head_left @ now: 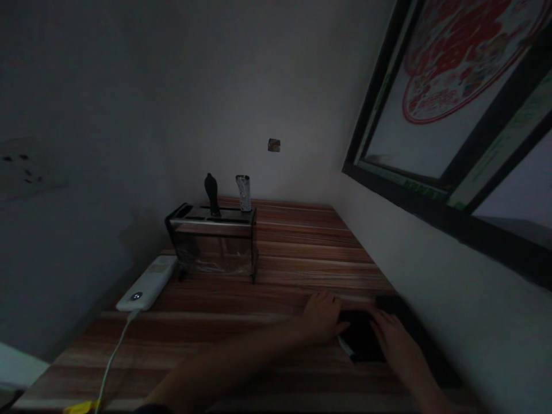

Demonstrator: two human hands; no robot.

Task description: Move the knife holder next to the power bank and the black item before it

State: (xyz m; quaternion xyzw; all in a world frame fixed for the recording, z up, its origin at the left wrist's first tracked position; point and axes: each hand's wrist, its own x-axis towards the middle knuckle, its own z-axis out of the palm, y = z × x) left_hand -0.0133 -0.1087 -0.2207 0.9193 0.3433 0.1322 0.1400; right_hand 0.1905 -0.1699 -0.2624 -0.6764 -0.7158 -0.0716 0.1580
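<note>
In the dim head view, a dark, flat object point(363, 339) lies at the right of the wood-grain table point(241, 305); its exact kind is hard to make out. My left hand point(324, 317) is bent around its upper left corner, thumb towards the dark surface. On the opposite side, my right hand point(394, 339) has its fingers curled over the upper right edge. A thin whitish strip with a dark tip point(346, 348) shows by the object's left edge. Beyond my right hand, a long black item point(425, 345) lies along the wall.
A black-framed knife holder point(213, 250) with clear sides carries a black handle point(211, 192) and a silvery one point(244, 192). Left of it lies a white power strip point(149, 284) with a cable point(112, 356). Something yellow point(81, 407) is at the near edge. A window frame point(431, 201) borders the right.
</note>
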